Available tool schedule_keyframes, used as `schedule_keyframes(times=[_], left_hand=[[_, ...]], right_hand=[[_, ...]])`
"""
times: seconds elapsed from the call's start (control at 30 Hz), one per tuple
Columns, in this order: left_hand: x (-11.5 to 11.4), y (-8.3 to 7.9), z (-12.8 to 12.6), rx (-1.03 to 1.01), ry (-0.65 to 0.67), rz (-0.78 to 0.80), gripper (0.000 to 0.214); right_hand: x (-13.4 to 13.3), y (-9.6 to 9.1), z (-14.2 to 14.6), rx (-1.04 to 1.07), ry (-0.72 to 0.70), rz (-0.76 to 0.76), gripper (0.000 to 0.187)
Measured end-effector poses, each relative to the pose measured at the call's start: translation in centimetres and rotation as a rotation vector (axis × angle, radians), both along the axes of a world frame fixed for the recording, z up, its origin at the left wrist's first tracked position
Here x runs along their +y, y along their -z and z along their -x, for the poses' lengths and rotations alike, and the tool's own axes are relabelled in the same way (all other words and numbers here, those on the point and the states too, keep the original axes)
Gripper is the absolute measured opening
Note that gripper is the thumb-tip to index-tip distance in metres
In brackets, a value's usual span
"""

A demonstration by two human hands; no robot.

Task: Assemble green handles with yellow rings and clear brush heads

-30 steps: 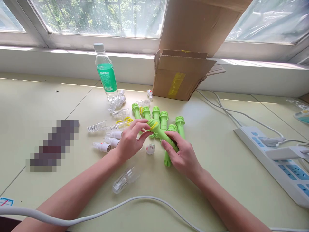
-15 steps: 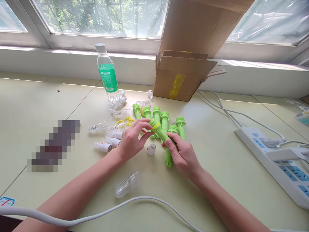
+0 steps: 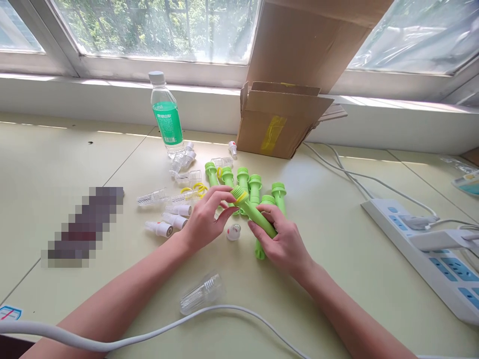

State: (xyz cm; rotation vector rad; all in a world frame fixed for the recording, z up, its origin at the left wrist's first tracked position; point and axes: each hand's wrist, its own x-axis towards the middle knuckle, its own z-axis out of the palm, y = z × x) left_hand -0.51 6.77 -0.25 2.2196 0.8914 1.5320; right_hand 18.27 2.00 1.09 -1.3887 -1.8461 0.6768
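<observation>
In the head view, my right hand [image 3: 286, 244] is wrapped around the lower part of a green plastic tube [image 3: 258, 218], which is tilted with its threaded end up and to the left. A thin yellow ring [image 3: 241, 198] sits around the tube just below the threads. The fingertips and thumb of my left hand [image 3: 205, 217] close on that ring at the tube's neck. Behind and beneath my hands lie several more green tubes [image 3: 255, 185]. Below the held tube, a small white lamp piece with a clear bulb [image 3: 234, 232] rests on the table.
Several clear ribbed covers [image 3: 151, 197], white lamp pieces [image 3: 159, 229] and loose yellow rings [image 3: 200, 188] lie left. One clear cover [image 3: 202, 293] is nearer me, beside a white cable [image 3: 239, 308]. A water bottle [image 3: 166, 119], cardboard box [image 3: 279, 122] and power strip [image 3: 422, 249] stand around.
My right thumb has shifted along the green tube and its grip has changed slightly. My left hand stays at the ringed neck. The whole view has moved a little.
</observation>
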Motion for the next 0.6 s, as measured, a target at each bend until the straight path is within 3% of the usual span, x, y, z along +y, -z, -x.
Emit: schedule_keyframes(times=[0.3,0.6], left_hand=[[0.14,-0.04,0.05,0.023,-0.023,0.0,0.012],[0.22,0.18,0.06,0.035,-0.023,-0.012,0.013]], right_hand=[[0.16,-0.06,-0.12,-0.06,-0.017,-0.072,0.023],[0.17,0.08,-0.27,-0.021,-0.009,-0.013,0.026]])
